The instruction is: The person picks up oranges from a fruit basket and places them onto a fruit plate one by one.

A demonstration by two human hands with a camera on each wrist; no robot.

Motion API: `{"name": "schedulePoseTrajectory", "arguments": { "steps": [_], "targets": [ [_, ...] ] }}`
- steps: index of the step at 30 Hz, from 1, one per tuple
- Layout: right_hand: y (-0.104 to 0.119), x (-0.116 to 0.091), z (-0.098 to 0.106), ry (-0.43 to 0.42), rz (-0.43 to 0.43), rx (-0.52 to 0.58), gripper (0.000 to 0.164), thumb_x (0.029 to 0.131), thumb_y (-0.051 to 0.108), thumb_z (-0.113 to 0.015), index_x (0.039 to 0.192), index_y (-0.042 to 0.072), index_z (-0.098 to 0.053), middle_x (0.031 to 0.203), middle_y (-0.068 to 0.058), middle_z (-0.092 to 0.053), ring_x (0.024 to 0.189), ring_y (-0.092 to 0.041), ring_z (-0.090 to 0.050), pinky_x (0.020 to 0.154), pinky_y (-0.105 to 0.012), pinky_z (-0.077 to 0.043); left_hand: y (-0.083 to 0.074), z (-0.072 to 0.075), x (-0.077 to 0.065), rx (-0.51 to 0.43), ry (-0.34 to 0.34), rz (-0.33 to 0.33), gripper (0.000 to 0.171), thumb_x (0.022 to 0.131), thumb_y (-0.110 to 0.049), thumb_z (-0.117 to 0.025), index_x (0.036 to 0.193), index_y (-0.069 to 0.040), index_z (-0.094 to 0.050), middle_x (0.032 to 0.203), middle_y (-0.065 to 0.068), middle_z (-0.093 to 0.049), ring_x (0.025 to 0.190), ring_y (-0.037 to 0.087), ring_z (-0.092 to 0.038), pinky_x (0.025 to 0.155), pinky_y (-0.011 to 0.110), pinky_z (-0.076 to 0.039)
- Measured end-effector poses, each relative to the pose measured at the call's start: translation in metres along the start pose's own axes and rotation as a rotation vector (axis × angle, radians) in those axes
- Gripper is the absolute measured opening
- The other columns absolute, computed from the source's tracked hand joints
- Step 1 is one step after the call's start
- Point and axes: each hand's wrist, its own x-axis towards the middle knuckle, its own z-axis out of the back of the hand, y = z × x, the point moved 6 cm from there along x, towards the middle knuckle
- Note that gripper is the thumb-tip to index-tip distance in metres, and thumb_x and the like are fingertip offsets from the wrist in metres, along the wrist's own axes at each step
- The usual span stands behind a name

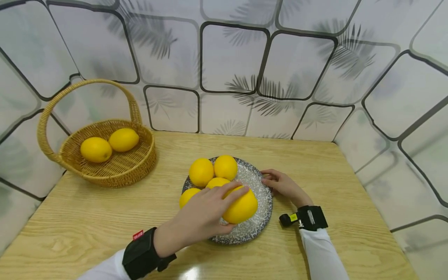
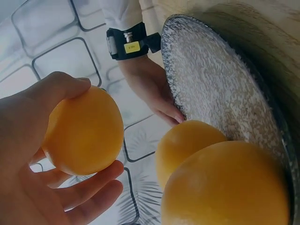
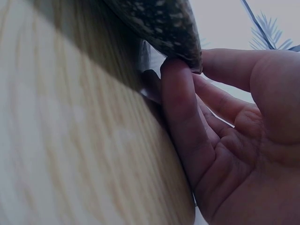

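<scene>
My left hand (image 1: 204, 212) grips a yellow lemon (image 1: 241, 206) between thumb and fingers, above a speckled grey plate (image 1: 260, 210). The left wrist view shows this held lemon (image 2: 84, 131) apart from the lemons (image 2: 225, 187) on the plate. Several lemons (image 1: 201, 172) lie on the plate's left side, some partly hidden behind my left hand. At the plate's right edge, my right hand (image 1: 285, 188) pinches the rim. In the right wrist view, a finger (image 3: 180, 103) sits under the dark rim (image 3: 173, 33), with the thumb against its edge.
A wicker basket (image 1: 120, 177) with a tall arched handle stands at the back left, with two lemons (image 1: 96, 149) inside. Behind the wooden table (image 1: 168, 155) rises a patterned wall (image 1: 231, 58), which continues along the right side.
</scene>
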Motion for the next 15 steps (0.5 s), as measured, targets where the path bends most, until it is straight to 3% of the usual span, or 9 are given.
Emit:
{"name": "schedulePoseTrajectory", "arguments": {
  "steps": [15],
  "targets": [
    [0.0, 0.0, -0.001, 0.006, 0.003, 0.021, 0.055, 0.103, 0.029, -0.06, 0.15, 0.004, -0.046, 0.128, -0.025, -0.063, 0.084, -0.015, -0.061, 0.069, -0.024, -0.055, 0.0, -0.023, -0.001, 0.006, 0.025, -0.005, 0.088, 0.084, -0.048, -0.08, 0.157, -0.024, -0.038, 0.156, 0.005, -0.049, 0.124, 0.021, -0.064, 0.097, 0.042, -0.056]
  ]
}}
